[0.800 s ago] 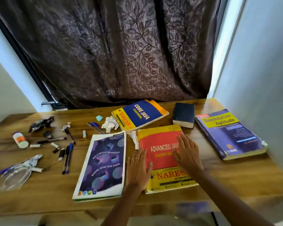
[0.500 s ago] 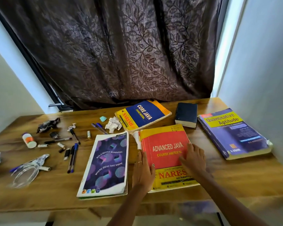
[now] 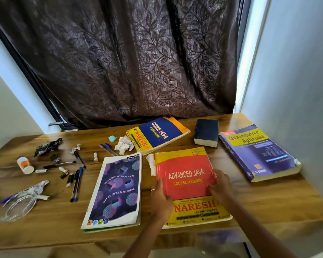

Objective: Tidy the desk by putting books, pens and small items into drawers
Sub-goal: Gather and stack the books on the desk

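Observation:
A red and yellow "Advanced Java" book [image 3: 186, 164] lies flat near the desk's front edge. My left hand [image 3: 161, 199] grips its left edge, thumb on the cover. My right hand [image 3: 221, 187] grips its right edge, fingers curled over the cover. A purple notebook [image 3: 116, 190] lies just to the left. Behind are a blue "Core Java" book [image 3: 160, 134], a small dark book [image 3: 206, 132] and a "Quantitative Aptitude" book [image 3: 257, 151] at the right. Several pens [image 3: 76, 183] and small items lie scattered on the left. No drawer is in view.
The wooden desk [image 3: 268, 198] meets a white wall on the right and a dark leaf-patterned curtain [image 3: 138, 62] behind. On the left are a white bottle [image 3: 25, 164], a black wrapper [image 3: 47, 146], crumpled paper [image 3: 124, 145] and a clear plastic packet [image 3: 22, 200].
Both hands slid outward from the top of the red book's cover to its left and right edges and closed on them. The camera shifted slightly.

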Tool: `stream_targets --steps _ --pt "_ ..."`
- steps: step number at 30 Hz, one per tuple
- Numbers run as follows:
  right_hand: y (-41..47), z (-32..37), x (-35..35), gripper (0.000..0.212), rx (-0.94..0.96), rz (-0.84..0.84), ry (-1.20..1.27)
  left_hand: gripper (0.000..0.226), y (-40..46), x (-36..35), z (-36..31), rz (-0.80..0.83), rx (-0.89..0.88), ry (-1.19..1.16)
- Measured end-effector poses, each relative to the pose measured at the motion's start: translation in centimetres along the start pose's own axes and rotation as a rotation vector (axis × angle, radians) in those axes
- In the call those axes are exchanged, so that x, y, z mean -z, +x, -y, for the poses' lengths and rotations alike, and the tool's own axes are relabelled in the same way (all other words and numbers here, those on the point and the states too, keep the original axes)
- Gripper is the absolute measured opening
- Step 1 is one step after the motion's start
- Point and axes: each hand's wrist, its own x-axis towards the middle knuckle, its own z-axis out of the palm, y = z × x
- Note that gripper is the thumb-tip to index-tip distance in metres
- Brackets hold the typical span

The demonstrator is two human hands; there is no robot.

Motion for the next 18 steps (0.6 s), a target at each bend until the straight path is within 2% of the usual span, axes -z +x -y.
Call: stream_targets --steps 6,9,14,16,18 --pt "-3.3 -0.9 0.1 0.047 0.049 -0.019 -0.029 0.073 -4.0 -1.0 1.0 0.022 -0.104 0.165" --pt "-3.8 -1.2 0.0 0.044 0.095 -0.055 -0.137 0.061 -4.7 -1.3 1.4 -0.048 -0.214 0.361" --pt "-3.8 -1.4 -1.4 0.043 0.130 -0.128 -0.302 0.059 -4.1 -1.6 1.3 -0.093 -0.350 0.659" --pt "-3.8 -1.1 -2.0 0.042 0.133 -0.173 -0.340 0.058 -3.8 -1.5 1.3 -0.076 -0.338 0.687" --pt "-3.8 -1.1 -2.2 0.052 0.137 -0.211 -0.349 0.059 -3.6 -1.5 1.2 -0.043 -0.321 0.704"
